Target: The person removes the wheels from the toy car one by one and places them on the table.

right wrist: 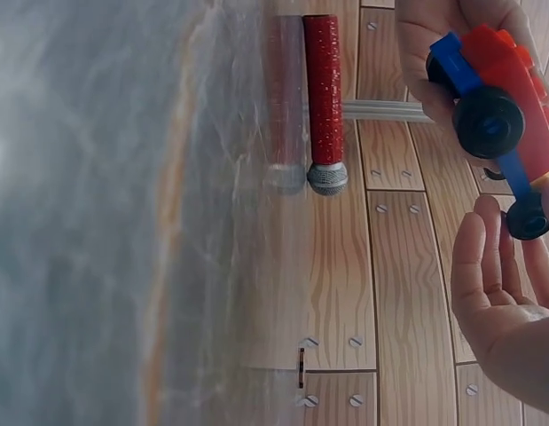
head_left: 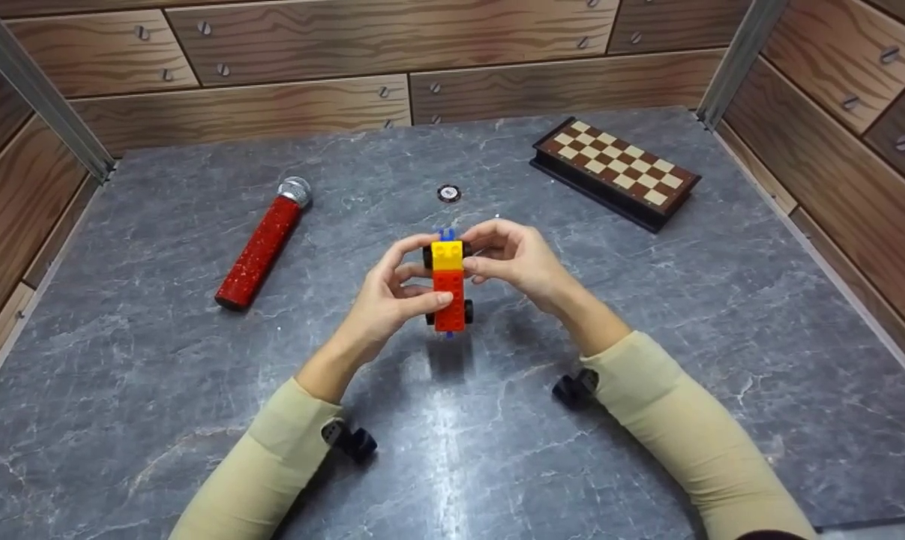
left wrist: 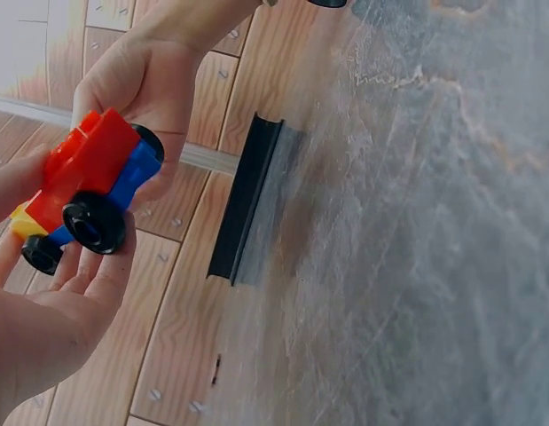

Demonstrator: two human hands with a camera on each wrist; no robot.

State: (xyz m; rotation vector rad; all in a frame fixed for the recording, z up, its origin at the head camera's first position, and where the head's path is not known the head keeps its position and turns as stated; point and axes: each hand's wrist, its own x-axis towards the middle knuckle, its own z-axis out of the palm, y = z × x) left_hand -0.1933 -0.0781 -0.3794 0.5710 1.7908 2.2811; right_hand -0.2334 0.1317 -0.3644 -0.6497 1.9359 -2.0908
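A toy car (head_left: pixel 449 309) of building bricks is held up above the table. It has a red studded body, a yellow brick (head_left: pixel 446 256) at its far end, a blue chassis (left wrist: pixel 132 180) and black wheels (left wrist: pixel 95 222). My left hand (head_left: pixel 381 304) grips it from the left, thumb on the red top and fingers round the side and front. From the right, my right hand (head_left: pixel 523 262) pinches the front end, its thumb by the yellow brick and its fingers near the front wheel (right wrist: pixel 528 216).
Left of the hands lies a red glittery microphone (head_left: pixel 261 247) with a silver head. A small round chip (head_left: pixel 449 193) is beyond the car. At the back right sits a checkered chess box (head_left: pixel 617 169). Wood-patterned walls (head_left: pixel 272 112) border the grey marbled table (head_left: pixel 160 360).
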